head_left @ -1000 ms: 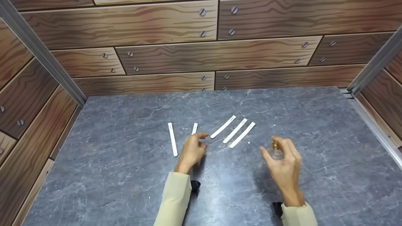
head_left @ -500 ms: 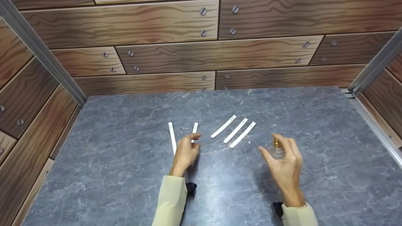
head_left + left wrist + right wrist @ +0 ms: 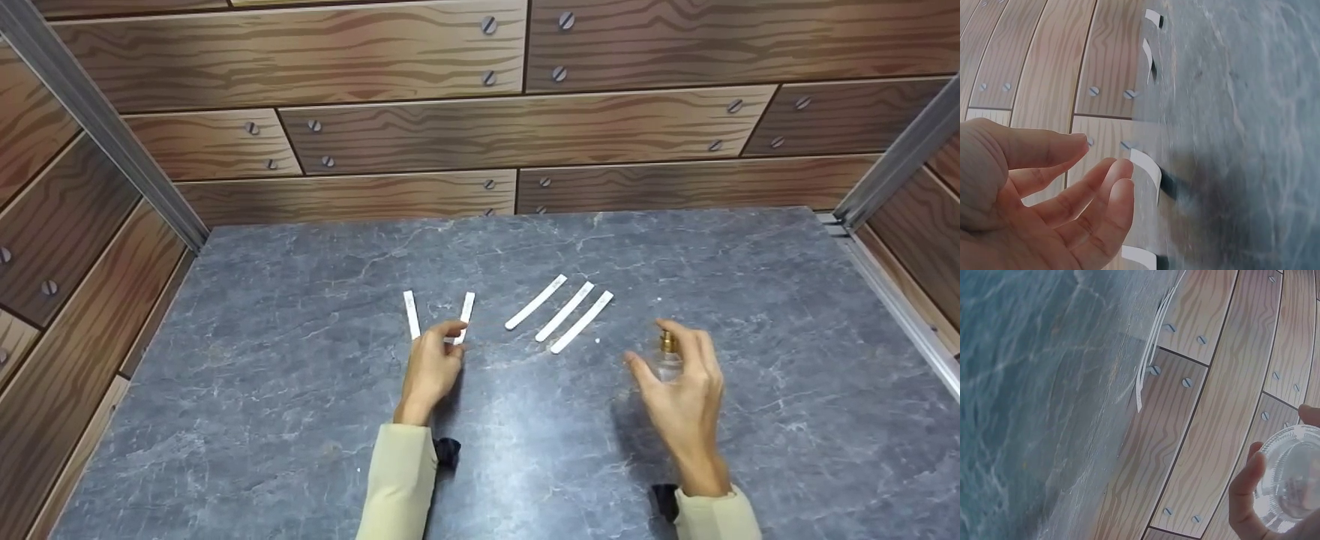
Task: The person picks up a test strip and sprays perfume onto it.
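In the head view my left hand (image 3: 431,367) is over the lower ends of two white paper test strips (image 3: 411,313), partly covering both. Its fingers are loosely bent, with a gap between thumb and fingertips. The left wrist view shows that hand (image 3: 1064,197) holding nothing, fingertips close to a curved strip (image 3: 1147,164). My right hand (image 3: 682,390) holds a clear glass perfume bottle (image 3: 1294,478) with a gold neck above the table, fingers round its sides. Further right of the left hand, three more test strips (image 3: 564,312) lie slanted side by side, small print at their far ends.
The grey marbled table (image 3: 262,420) is bounded by a wood-patterned back wall (image 3: 420,135) and side walls. Metal posts (image 3: 135,157) stand at the corners. Tiny white specks lie near the three slanted strips.
My left hand has moved left, away from the three slanted strips, uncovering more of the second strip and covering the leftmost one's lower part. The right hand stays nearly still with the perfume bottle.
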Available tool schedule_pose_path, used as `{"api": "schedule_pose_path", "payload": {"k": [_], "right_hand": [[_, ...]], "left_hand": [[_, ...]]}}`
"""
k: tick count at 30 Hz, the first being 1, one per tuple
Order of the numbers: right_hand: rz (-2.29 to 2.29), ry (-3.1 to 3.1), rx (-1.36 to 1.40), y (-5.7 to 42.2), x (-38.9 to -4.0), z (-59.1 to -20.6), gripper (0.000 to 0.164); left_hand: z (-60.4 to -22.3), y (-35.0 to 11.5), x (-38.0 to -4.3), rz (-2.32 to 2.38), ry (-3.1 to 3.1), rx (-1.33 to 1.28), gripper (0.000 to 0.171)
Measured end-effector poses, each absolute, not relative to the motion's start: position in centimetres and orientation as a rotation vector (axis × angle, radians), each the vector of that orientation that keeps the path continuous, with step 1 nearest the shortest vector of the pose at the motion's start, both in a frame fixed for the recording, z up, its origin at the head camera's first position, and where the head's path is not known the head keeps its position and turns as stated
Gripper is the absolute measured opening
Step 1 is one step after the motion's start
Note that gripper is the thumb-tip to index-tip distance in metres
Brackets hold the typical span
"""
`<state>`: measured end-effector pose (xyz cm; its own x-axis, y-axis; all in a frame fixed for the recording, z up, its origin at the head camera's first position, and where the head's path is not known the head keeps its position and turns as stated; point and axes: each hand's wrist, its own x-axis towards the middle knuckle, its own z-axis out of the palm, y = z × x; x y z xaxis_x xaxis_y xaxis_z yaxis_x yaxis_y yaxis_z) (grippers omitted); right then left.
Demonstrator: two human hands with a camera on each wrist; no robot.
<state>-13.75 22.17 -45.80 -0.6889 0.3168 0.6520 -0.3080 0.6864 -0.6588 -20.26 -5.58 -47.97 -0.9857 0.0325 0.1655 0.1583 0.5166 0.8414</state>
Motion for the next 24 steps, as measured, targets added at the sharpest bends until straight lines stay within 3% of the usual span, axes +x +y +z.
{"api": "schedule_pose_path", "payload": {"k": [24], "right_hand": [[1.007,-2.053,0.049,21.9,-13.85,-45.94,0.056]], "left_hand": [[-48.86,-6.58,-20.44,-1.397,-2.624,-0.093,0.036]]}}
